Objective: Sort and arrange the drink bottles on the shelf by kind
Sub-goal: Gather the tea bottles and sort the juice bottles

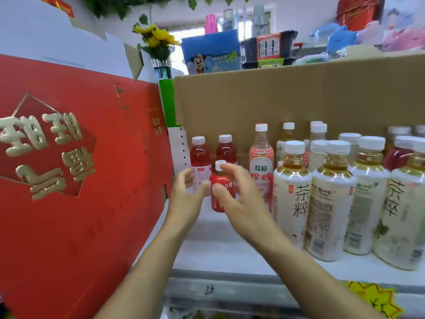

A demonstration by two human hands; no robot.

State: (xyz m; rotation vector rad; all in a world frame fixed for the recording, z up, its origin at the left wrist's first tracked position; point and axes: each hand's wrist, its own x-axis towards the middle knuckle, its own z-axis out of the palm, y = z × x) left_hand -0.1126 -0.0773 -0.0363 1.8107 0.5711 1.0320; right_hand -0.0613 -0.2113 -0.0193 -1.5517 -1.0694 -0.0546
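- While both hands hover over the shelf [218, 256], we lock onto the small red bottle [222, 196]. It stands upright just left of and a little in front of the tall lychee bottle [261, 157], with its long axis vertical and its white cap on top.
- It's dead ahead of us, bracketed: the left hand [185, 192] is on its far side from the lychee bottle, the right hand [239, 203] on the lychee-bottle side.
- Left hand: fingers spread and loosely bent, holding nothing. The thumb tip is close to the bottle's shoulder, but touching or apart, we cannot tell.
- Right hand: the nearer one, we'd judge. Its thumb lies across the bottle's front and its fingers fan out up by the cap, but blur hides whether it pinches.
- Now the count. One small red bottle.
- Two pink-red bottles [200, 155] stand side by side behind it, left of the lychee bottle.
- One lychee bottle for certain; a possible twin further back to its right is half hidden.
- Four white-labelled tea bottles [292, 196] make up the front row right of the lychee bottle. More caps show behind them, too covered to count.
- By our reckoning, the next move needs a grip from both sides that keeps the bottle upright.
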